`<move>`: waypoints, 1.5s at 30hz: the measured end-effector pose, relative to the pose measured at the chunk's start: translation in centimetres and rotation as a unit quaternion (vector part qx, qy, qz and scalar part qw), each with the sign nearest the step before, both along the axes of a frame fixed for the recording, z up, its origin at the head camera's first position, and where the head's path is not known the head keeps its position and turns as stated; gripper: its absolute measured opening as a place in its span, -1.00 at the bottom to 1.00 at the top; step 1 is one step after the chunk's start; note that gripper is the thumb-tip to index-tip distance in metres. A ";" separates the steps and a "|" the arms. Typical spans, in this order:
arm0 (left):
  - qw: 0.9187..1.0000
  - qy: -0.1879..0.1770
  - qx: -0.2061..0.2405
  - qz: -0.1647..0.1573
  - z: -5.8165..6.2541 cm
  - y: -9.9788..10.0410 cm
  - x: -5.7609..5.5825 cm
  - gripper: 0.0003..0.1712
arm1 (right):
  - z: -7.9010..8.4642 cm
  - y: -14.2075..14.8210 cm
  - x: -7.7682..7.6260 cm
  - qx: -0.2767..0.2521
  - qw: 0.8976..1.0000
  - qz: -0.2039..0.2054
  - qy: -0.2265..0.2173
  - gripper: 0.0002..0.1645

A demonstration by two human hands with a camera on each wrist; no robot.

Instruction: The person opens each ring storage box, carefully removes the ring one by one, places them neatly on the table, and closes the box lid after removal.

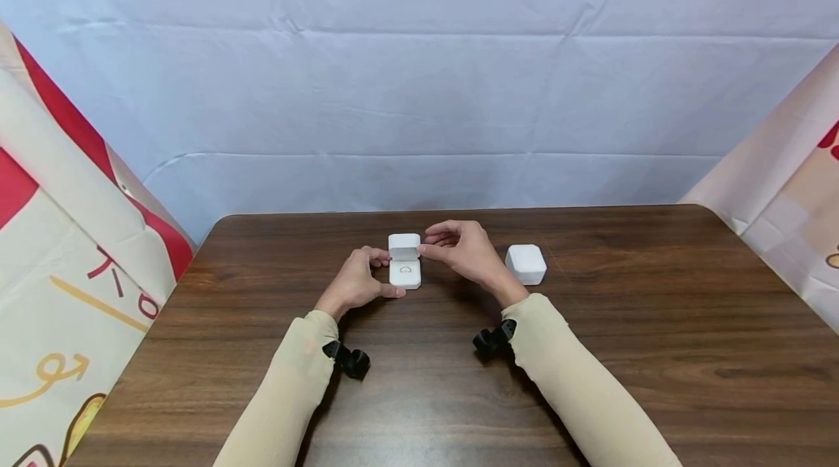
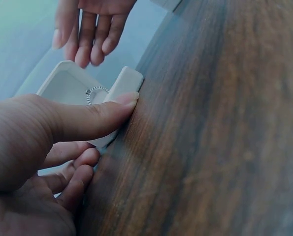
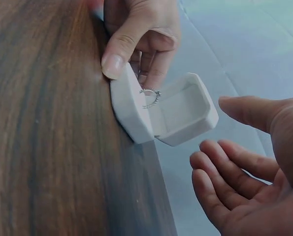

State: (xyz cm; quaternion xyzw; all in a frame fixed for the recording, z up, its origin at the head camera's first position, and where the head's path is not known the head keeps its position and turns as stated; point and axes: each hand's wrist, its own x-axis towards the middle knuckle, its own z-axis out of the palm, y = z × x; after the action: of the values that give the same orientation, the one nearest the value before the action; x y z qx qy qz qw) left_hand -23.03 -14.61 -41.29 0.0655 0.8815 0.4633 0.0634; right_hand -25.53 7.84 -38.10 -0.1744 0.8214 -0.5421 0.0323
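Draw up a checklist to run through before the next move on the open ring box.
1. Lid raised: ok.
2. Ring standing in the base: ok.
3. Ring firmly seated: cannot tell.
4. Base held by the left hand and resting on the table: ok.
5. Right hand gripping the lid: not ok; it is close beside it, fingers loose.
6. Second white box apart from the open one: ok.
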 end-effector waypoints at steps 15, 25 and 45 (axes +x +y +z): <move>1.000 -0.006 0.006 0.000 0.0 0.1 0.0 -0.32 | 0.4 0.2 0.3 0.035 0.997 0.048 0.050 -0.71; 1.000 -0.001 0.005 -0.001 0.1 0.1 0.1 -0.31 | -0.1 -0.5 0.6 0.051 0.995 0.061 0.052 -0.70; 1.000 0.002 0.007 -0.003 0.1 0.2 0.0 -0.30 | -1.5 -1.3 0.8 0.092 0.993 0.049 0.060 -0.77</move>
State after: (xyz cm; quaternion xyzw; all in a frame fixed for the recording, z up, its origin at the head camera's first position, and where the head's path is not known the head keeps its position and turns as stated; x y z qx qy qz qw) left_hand -23.01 -14.39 -41.24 0.0696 0.8781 0.4691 0.0630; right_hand -24.73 6.54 -39.62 -0.2426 0.8587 -0.4507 0.0250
